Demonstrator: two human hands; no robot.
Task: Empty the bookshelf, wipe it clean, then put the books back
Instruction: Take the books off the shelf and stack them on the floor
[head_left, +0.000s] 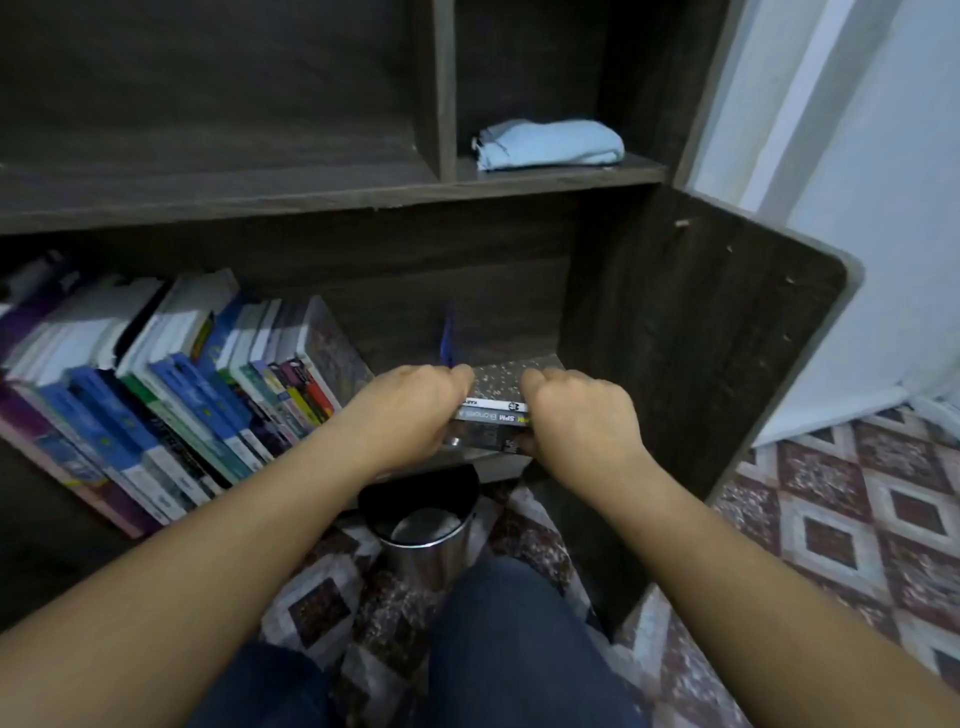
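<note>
A dark wooden bookshelf (322, 202) fills the view. On its lower shelf a row of books (171, 389) leans to the left. To their right lies a small flat stack of books (496, 410) with a speckled dark cover on top. My left hand (410, 410) grips the stack's left end and my right hand (582, 415) grips its right end, fingers curled over the top. A folded light-blue cloth (550, 143) lies in the upper right compartment. A thin blue thing (447, 338) stands just behind the stack.
A shiny metal bin (421, 540) with a black lid stands on the patterned floor (857, 519) just below the stack, in front of my knees. The shelf's right side panel (701, 338) is close to my right hand. A white wall lies beyond it.
</note>
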